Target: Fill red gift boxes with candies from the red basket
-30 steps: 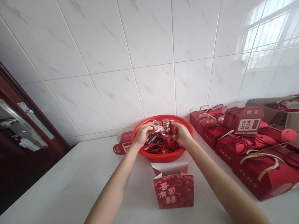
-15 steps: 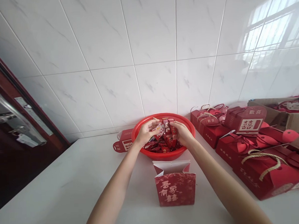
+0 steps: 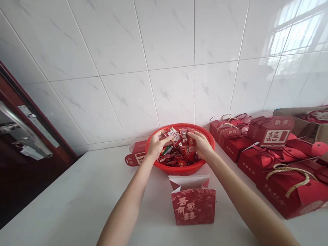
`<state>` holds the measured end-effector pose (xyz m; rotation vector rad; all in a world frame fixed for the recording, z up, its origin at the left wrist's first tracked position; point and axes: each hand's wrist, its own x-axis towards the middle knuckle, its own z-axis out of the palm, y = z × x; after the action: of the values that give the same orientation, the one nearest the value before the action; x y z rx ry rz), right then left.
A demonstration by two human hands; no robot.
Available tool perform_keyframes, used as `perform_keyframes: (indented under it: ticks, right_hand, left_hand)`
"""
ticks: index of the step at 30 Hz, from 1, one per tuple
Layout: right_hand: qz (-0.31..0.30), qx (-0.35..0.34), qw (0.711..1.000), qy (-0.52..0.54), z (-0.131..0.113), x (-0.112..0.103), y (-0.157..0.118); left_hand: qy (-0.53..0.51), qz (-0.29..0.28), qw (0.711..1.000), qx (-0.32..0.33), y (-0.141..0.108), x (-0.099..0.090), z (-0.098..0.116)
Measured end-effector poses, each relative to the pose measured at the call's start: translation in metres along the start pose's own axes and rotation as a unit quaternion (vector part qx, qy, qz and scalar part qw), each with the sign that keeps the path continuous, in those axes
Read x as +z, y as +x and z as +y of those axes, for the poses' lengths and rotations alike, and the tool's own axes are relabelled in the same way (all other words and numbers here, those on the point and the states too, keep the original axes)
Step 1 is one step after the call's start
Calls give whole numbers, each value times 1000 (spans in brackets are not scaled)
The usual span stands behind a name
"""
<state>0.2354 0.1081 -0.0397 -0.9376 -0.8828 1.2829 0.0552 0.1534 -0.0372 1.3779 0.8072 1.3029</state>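
Note:
Both my hands are over a red plastic basket (image 3: 180, 171) full of wrapped candies (image 3: 171, 160). My left hand (image 3: 156, 144) is closed on a pale, patterned candy packet (image 3: 173, 135) at the basket's left side. On the right, my right hand (image 3: 202, 145) pinches red-wrapped candies (image 3: 191, 138); how many is hard to make out. Between my forearms an open red paper box (image 3: 194, 207) with pale Chinese characters stands upright on the white table, just in front of the basket. Its top gapes and shows a white inside.
Red gift boxes (image 3: 288, 190) with rope handles crowd the right side, with a cardboard carton (image 3: 319, 129) behind them. Another red box (image 3: 136, 153) lies left of the basket. A tiled wall (image 3: 173, 93) rises behind, and a dark door (image 3: 24, 145) stands at left.
My left hand has tilted the pale packet up so that more of its face shows. A green wrapper is now visible beneath it. My right hand keeps its hold, barely shifted.

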Motion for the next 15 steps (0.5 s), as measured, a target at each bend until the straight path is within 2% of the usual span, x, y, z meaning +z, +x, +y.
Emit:
perform_keyframes:
  ticks: [2, 6, 11, 15]
  right_hand:
    - [-11, 3, 1000, -1, 0, 0, -1]
    - [-33, 1, 999, -3, -1, 2, -4]
    - [-20, -17, 1000, 1, -2, 3, -5]
    - [9, -38, 999, 1, -1, 3, -4]
  left_hand:
    - [-22, 11, 1000, -2, 0, 0, 2]
    - [-22, -7, 1000, -2, -1, 0, 3]
    - [-8, -5, 1000, 8, -2, -1, 2]
    - [12, -66, 998, -12, -4, -1, 4]
